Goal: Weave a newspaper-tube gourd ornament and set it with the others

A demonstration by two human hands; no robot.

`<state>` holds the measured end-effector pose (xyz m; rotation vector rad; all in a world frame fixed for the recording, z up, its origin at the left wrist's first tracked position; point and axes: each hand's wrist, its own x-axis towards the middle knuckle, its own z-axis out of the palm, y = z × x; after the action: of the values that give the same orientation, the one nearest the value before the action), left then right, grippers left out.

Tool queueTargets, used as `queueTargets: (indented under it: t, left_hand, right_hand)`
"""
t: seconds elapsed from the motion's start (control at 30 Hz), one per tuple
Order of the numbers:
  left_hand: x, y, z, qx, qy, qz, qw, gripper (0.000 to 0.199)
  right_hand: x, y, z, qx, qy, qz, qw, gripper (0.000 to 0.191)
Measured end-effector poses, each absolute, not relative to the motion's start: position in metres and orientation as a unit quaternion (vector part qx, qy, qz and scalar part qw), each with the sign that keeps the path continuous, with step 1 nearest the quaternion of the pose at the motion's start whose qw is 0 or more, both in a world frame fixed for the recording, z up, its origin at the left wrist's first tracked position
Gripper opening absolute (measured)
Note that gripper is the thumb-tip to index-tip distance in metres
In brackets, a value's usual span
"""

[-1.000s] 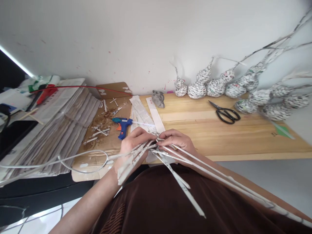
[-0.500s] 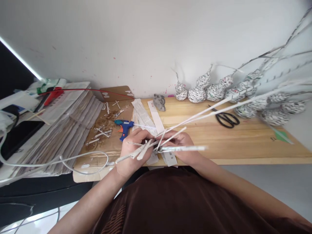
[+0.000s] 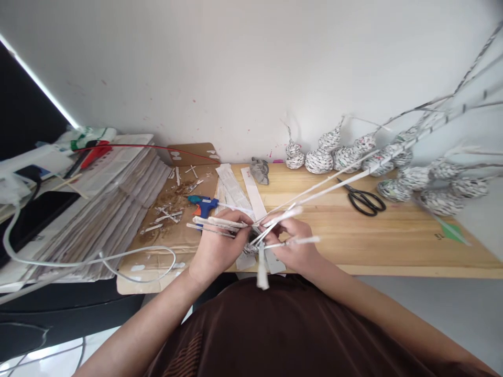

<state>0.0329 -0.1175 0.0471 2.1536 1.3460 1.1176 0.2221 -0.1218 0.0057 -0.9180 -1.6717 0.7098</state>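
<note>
No lettering is legible. Print on the paper strips (image 3: 233, 189) beside the glue gun (image 3: 206, 206) is too small.

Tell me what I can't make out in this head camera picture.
Head view, all of it:
Woven piece: mostly hidden by the left hand, the right hand and the paper strips.
Far ends of the long strips: blurred toward the right edge.
Glue gun: lower handle hidden by the left hand and short strips.
White cable: cut off by the left edge.
Printed sheets: text too small to read.
</note>
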Motion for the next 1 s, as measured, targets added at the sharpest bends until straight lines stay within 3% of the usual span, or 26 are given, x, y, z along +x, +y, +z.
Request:
queueTargets:
  t: [0.1,0.27,0.47,0.77,1.0]
  left_hand:
    - [0.032,-0.116,0.043,0.761,0.48,0.403,0.169,0.015]
    - [0.034,-0.118,0.041,0.756,0.482,0.415,0.153,0.014]
    - [0.035,-0.122,0.039,0.755,0.475,0.428,0.146,0.015]
    - [0.035,-0.124,0.031,0.768,0.461,0.432,0.101,0.017]
    - [0.038,-0.125,0.035,0.767,0.467,0.432,0.084,0.019]
  right_hand:
    - [0.218,-0.124,-0.004,-0.391,-0.613,0.389,0.565,0.008]
    - [0.214,-0.127,-0.008,-0.374,-0.617,0.351,0.597,0.009]
    - [0.209,-0.126,-0.01,-0.336,-0.522,0.448,0.643,0.009]
    - [0.212,-0.118,0.002,-0.41,-0.406,0.594,0.56,0.031]
    - [0.213,-0.128,0.008,-0.431,-0.402,0.567,0.576,0.032]
